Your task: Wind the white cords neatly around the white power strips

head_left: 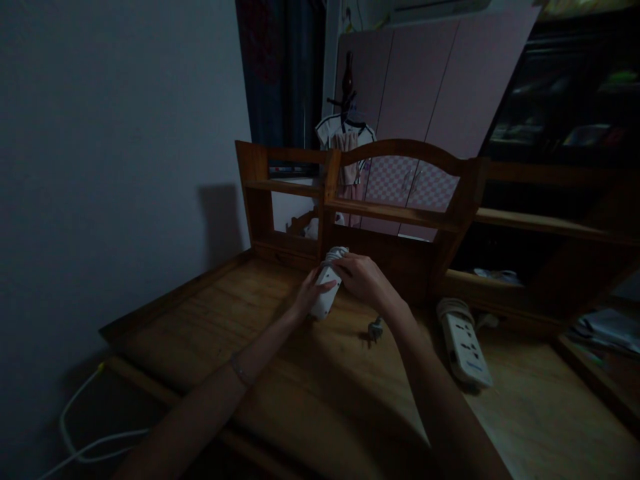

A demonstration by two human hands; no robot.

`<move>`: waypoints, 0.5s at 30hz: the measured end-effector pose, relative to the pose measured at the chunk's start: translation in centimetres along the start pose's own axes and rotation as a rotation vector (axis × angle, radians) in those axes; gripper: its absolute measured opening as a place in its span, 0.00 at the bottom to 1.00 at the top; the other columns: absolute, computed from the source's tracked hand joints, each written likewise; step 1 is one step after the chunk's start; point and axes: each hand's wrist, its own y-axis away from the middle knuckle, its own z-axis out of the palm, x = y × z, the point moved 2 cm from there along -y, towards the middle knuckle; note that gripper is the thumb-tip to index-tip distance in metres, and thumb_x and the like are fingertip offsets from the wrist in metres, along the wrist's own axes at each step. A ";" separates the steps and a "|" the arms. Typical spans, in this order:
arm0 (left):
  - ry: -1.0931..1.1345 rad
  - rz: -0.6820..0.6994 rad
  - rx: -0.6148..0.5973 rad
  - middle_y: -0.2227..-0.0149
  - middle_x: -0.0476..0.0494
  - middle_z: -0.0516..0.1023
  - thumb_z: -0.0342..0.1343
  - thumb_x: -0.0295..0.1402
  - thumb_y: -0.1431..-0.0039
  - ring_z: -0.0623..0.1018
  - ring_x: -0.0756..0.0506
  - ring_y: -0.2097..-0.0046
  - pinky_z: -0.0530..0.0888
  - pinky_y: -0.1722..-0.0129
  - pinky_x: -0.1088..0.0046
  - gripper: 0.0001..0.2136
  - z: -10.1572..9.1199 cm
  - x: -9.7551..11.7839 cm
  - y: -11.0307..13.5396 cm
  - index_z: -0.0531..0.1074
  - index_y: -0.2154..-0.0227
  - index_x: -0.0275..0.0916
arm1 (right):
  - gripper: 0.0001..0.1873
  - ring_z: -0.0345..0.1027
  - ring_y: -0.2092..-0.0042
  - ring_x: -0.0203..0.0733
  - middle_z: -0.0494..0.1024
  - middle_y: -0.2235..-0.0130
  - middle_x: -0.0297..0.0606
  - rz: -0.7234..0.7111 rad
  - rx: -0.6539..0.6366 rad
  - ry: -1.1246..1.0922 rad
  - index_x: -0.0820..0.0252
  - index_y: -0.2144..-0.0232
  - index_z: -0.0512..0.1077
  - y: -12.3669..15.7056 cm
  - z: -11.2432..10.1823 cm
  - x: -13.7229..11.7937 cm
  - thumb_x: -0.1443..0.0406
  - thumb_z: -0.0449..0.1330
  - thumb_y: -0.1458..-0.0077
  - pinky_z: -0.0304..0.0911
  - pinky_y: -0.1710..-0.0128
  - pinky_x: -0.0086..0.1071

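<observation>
Both my hands meet over a white power strip (326, 292) standing on end on the wooden desk (310, 387). My left hand (310, 298) grips its lower body, thumb across the front. My right hand (364, 279) closes over its upper end, where white cord (336, 254) is bunched. A plug (375, 329) dangles on the desk just below my right wrist.
A second white power strip (465, 347) with coiled cord lies on the desk to the right. A wooden shelf unit (395, 213) rises behind my hands. A white cable (85, 427) trails on the floor at lower left. Pink wardrobe doors stand beyond.
</observation>
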 end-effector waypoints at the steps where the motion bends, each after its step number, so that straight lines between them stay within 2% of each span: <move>1: 0.002 -0.008 0.013 0.60 0.43 0.75 0.64 0.38 0.55 0.75 0.47 0.67 0.71 0.70 0.76 0.25 -0.1 0.1 0.0 0.68 0.52 0.39 | 0.13 0.67 0.58 0.40 0.74 0.61 0.42 -0.016 -0.001 -0.002 0.60 0.59 0.74 0.0 0.0 -0.2 0.67 0.50 0.36 0.56 0.59 0.27; 6: 0.044 -0.049 0.003 0.63 0.43 0.75 0.64 0.40 0.54 0.74 0.49 0.72 0.71 0.75 0.76 0.25 -0.2 0.8 0.3 0.68 0.53 0.37 | 0.13 0.68 0.59 0.39 0.75 0.61 0.40 -0.011 0.046 0.022 0.59 0.59 0.74 0.0 0.1 -0.1 0.66 0.49 0.35 0.56 0.60 0.27; 12: 0.092 -0.193 -0.122 0.72 0.46 0.75 0.63 0.42 0.54 0.74 0.47 0.78 0.72 0.79 0.71 0.29 0.7 0.5 0.5 0.65 0.48 0.39 | 0.12 0.69 0.59 0.40 0.76 0.60 0.41 0.108 0.216 0.016 0.60 0.58 0.75 0.2 -0.5 2.4 0.65 0.52 0.37 0.58 0.58 0.27; 15: 0.098 -0.214 -0.188 0.75 0.45 0.75 0.63 0.42 0.53 0.74 0.45 0.78 0.71 0.80 0.69 0.28 1.2 -0.2 0.5 0.67 0.49 0.36 | 0.12 0.70 0.58 0.41 0.77 0.59 0.40 0.147 0.262 -0.001 0.59 0.58 0.75 0.3 -1.0 3.6 0.65 0.52 0.38 0.59 0.56 0.29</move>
